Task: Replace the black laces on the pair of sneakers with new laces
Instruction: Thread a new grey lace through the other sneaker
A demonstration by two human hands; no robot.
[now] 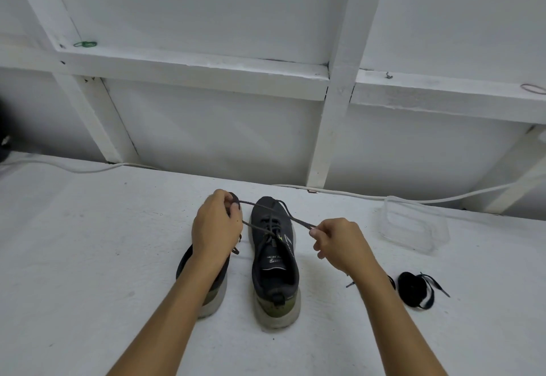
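Note:
Two dark sneakers with pale soles stand side by side on a white surface, toes pointing away from me. The right sneaker (274, 260) shows fully, its black lace (298, 222) crossing above the tongue and stretched out to both sides. My left hand (217, 225) grips the lace's left end above the toe of the left sneaker (215, 287), which my hand and forearm mostly hide. My right hand (339, 242) pinches the lace's right end to the right of the shoe. A coiled bundle of black laces (413, 290) lies at the right.
A clear plastic container (413, 225) sits at the back right. A white cable (339, 192) runs along the foot of the white framed wall (221, 130). A dark object (3, 139) shows at the far left edge.

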